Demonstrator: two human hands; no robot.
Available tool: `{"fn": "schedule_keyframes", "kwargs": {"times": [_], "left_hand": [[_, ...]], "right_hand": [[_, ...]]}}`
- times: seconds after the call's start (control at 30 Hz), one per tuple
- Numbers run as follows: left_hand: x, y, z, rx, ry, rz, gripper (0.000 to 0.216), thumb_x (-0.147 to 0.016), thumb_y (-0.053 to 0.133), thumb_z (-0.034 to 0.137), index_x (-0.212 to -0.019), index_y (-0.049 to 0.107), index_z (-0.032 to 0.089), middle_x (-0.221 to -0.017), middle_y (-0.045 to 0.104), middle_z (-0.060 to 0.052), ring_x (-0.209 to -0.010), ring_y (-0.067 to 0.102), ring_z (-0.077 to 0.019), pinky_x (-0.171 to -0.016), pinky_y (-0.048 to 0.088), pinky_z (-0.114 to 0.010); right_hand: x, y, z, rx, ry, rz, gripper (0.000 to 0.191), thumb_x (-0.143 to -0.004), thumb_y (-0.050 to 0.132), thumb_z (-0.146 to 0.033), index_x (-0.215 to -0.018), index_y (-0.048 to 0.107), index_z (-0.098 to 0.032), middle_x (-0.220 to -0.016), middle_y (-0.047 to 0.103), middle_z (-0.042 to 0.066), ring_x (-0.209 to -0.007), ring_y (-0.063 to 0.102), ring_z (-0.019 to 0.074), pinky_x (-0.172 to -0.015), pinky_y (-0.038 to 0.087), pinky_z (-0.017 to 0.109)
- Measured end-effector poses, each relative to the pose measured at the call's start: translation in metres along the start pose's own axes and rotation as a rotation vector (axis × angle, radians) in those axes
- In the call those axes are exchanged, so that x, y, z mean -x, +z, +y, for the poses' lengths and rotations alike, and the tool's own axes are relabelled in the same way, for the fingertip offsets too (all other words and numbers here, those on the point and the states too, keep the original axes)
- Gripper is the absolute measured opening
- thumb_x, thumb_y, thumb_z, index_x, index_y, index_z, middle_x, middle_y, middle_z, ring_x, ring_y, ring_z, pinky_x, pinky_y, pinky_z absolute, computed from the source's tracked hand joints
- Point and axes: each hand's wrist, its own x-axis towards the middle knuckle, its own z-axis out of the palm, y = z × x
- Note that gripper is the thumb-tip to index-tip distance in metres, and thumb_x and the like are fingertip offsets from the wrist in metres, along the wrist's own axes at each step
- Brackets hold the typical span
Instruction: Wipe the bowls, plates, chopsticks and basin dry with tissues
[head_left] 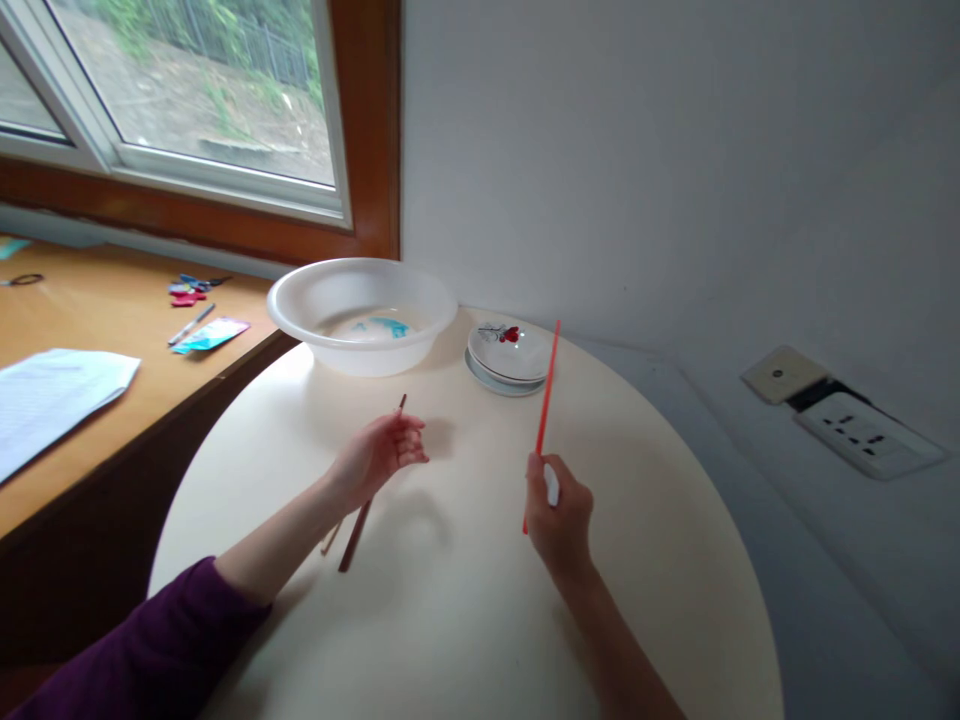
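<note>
My right hand [559,505] is closed around a red chopstick [550,385], which points up and away over the right half of the round table. A small white patch shows between the thumb and fingers; I cannot tell what it is. My left hand [379,455] hovers palm-inward over the table's left half, its fingers loosely curled and apart, with nothing visible in them. Brown chopsticks [357,538] pass behind that hand and wrist, which hide their middle; they appear to lie on the table.
A translucent white basin [360,355] with something blue in it stands at the back left. Stacked dishes [517,360] with a red flower sit beside it. Leftward, a wooden desk [135,320] holds paper, a pen and scissors. A wall with sockets [862,430] borders the right.
</note>
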Motion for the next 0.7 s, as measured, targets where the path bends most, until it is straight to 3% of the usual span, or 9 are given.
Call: {"fn": "schedule_keyframes", "kwargs": {"times": [0.07,0.13,0.2,0.33,0.5,0.7], "left_hand": [[0.0,-0.001,0.0,-0.293,0.139,0.126,0.018,-0.073,0.056,0.027,-0.06,0.058,0.014,-0.048,0.048,0.002,-0.046,0.044,-0.0099,-0.051,0.037,-0.023],[0.002,-0.001,0.001,-0.618,0.268,0.232,0.021,-0.07,0.058,0.024,-0.051,0.052,0.016,-0.044,0.04,0.005,-0.044,0.036,-0.0088,-0.047,0.027,-0.022],[0.003,-0.001,0.003,-0.894,0.329,0.28,0.024,-0.069,0.057,0.024,-0.048,0.048,0.018,-0.044,0.039,0.005,-0.046,0.034,-0.0098,-0.048,0.024,-0.022],[0.003,-0.005,0.001,-1.258,0.234,0.279,0.025,-0.071,0.051,0.026,-0.048,0.041,0.02,-0.046,0.042,0.003,-0.048,0.038,-0.0134,-0.05,0.023,-0.025],[0.0,-0.011,-0.002,-1.519,0.13,0.311,0.025,-0.07,0.05,0.028,-0.048,0.041,0.021,-0.05,0.047,-0.001,-0.05,0.042,-0.0166,-0.051,0.023,-0.027],[0.002,-0.014,0.002,-1.588,0.06,0.331,0.023,-0.067,0.054,0.028,-0.048,0.042,0.021,-0.052,0.049,-0.003,-0.06,0.052,-0.0227,-0.058,0.031,-0.029]], "right_hand": [[-0.013,-0.012,0.017,0.164,0.06,0.09,0.032,-0.084,0.031,-0.042,-0.06,0.04,-0.022,-0.046,0.038,-0.004,-0.044,0.037,0.0116,-0.051,0.03,0.025],[-0.024,-0.022,0.032,0.327,0.131,0.108,0.033,-0.084,0.032,-0.04,-0.06,0.044,-0.022,-0.047,0.042,-0.002,-0.046,0.039,0.0123,-0.052,0.031,0.025],[-0.032,-0.03,0.043,0.466,0.217,0.053,0.033,-0.084,0.033,-0.037,-0.062,0.051,-0.02,-0.051,0.05,0.002,-0.049,0.043,0.0133,-0.052,0.03,0.025],[-0.039,-0.035,0.053,0.638,0.405,-0.187,0.034,-0.082,0.035,-0.035,-0.071,0.062,-0.017,-0.067,0.063,0.009,-0.061,0.055,0.0186,-0.052,0.031,0.027],[-0.04,-0.035,0.055,0.679,0.48,-0.324,0.038,-0.082,0.033,-0.036,-0.087,0.065,-0.016,-0.079,0.066,0.013,-0.077,0.061,0.0245,-0.06,0.037,0.03],[-0.04,-0.035,0.06,0.691,0.505,-0.395,0.04,-0.081,0.033,-0.036,-0.094,0.065,-0.016,-0.084,0.066,0.014,-0.084,0.062,0.0259,-0.064,0.041,0.032]]}}
